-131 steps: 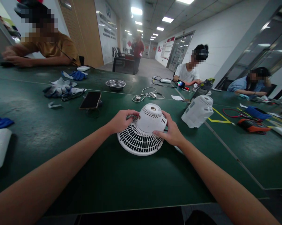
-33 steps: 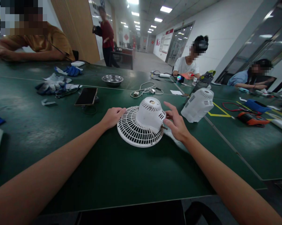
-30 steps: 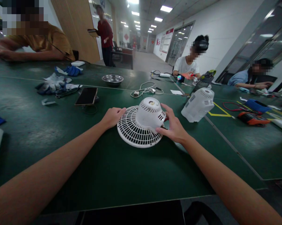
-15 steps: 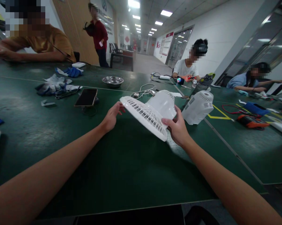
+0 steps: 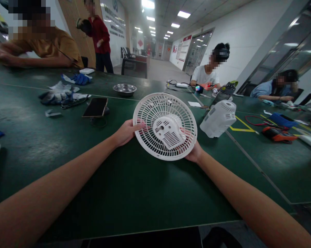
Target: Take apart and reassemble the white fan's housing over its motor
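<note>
A round white fan grille, with a slotted motor housing at its centre, is held tilted above the green table, its inner face turned toward me. My left hand grips the left rim, thumb on the front side. Behind the grille, my right hand supports the housing and lower right part; its fingers show partly through the slats. Just to the right, a white plastic housing with vent slots stands on the table.
Left of the grille lie a dark tablet and several work gloves. A metal bowl sits farther back. On the right are an orange multimeter and a blue pouch. Several people are around the table.
The fan grille has turned so its inner face points at me. My left hand has closed on its rim, and my right hand has shifted behind it. A standing person has moved left.
</note>
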Tool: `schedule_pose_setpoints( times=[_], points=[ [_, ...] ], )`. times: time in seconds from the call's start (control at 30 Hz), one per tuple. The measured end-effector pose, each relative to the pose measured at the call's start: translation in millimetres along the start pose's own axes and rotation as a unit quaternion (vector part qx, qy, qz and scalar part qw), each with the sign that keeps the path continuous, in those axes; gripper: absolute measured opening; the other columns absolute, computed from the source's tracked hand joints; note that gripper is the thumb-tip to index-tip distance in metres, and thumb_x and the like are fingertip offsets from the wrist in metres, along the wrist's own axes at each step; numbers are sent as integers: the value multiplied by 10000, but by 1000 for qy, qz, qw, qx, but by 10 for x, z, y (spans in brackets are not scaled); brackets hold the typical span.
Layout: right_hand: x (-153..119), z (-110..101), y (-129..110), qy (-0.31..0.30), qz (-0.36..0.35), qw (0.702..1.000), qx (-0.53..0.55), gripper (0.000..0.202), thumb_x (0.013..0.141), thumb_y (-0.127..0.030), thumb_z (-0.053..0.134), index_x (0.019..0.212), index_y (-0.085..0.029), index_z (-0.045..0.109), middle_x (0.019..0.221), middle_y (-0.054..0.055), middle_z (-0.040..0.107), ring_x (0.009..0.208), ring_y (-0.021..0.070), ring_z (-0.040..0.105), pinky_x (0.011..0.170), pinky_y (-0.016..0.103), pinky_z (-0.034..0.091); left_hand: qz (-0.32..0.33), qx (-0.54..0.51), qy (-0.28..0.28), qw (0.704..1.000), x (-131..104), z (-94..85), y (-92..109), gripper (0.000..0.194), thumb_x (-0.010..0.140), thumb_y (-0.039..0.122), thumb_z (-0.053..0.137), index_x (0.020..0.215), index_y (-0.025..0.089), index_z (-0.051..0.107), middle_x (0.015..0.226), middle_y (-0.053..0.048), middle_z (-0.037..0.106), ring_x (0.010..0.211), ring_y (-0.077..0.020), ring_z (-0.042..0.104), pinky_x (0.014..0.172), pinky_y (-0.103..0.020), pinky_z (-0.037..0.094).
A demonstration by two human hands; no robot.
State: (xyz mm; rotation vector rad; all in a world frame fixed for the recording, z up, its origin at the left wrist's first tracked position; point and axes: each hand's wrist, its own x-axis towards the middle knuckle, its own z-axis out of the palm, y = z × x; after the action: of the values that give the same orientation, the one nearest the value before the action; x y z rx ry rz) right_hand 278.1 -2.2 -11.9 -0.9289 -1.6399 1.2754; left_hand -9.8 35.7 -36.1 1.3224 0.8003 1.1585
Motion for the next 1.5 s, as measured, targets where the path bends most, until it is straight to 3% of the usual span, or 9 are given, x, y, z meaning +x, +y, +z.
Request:
schedule_pose_setpoints(
  times=[0.13,0.27,0.53,0.77,0.97,1.17,1.23,1.4,1.5],
  points=[
    [0,70,-32,-28,101,984,143,398,833,-645,620,974,-277,668,899,22,752,780,234,700,656,410,609,-31,13,-20,999,-43,46,40,286,821,333,819,1049,172,754,1053,-118,789,978,-283,761,1005,-587,573],
    [3,120,-1,-2,87,984,154,415,862,-598,622,1150,-299,614,1017,27,745,885,246,714,742,445,628,-34,39,-9,999,-49,38,68,252,828,319,802,1022,165,756,1011,-108,792,940,-274,767,968,-584,592],
    [109,-345,145,203,-52,972,-104,905,712,-494,806,1460,-296,336,1180,53,670,1010,267,677,974,504,550,-64,54,-25,996,-35,-7,59,238,840,334,802,1017,179,770,1021,-100,802,973,-284,771,993,-574,589],
    [155,-922,196,306,-68,837,-449,650,702,-353,731,1299,-205,521,1225,145,573,1185,364,521,1090,563,410,-81,43,-19,996,-26,-37,52,208,836,300,807,1017,203,775,1038,-92,802,982,-281,767,991,-580,585],
    [173,-1000,161,324,-99,793,-506,507,775,-339,661,1238,-184,526,1225,159,547,1216,357,475,1104,566,372,-121,38,-11,992,-37,-1,113,181,855,246,774,1027,190,768,1071,-94,795,1008,-262,756,980,-527,590],
    [83,-1373,-13,509,-139,681,-509,717,686,-266,703,1350,-226,436,1427,170,426,1373,393,375,1138,630,296,-133,36,-12,990,-27,-14,102,175,850,232,783,1020,190,772,1074,-88,789,1023,-248,746,989,-484,585],
    [81,-1529,68,540,-102,689,-474,823,640,-245,720,1393,-231,386,1432,175,443,1372,404,399,1139,643,296,-132,30,-17,991,-21,-28,94,168,858,226,775,1024,198,775,1074,-83,789,1022,-245,745,990,-477,583],
    [150,-1759,449,517,22,801,-301,901,588,-365,817,1340,-223,340,1303,150,597,1173,342,608,1062,530,447,-138,31,-9,990,-26,-12,121,159,862,194,752,1020,192,772,1066,-80,787,1007,-244,746,971,-476,582],
    [189,-1782,572,521,62,800,-290,860,513,-402,879,1223,-247,418,1265,130,643,1155,335,626,1038,491,472,-136,32,-7,990,-25,-8,117,155,861,194,753,1015,184,773,1044,-81,787,979,-234,749,968,-470,579]
  ],
)
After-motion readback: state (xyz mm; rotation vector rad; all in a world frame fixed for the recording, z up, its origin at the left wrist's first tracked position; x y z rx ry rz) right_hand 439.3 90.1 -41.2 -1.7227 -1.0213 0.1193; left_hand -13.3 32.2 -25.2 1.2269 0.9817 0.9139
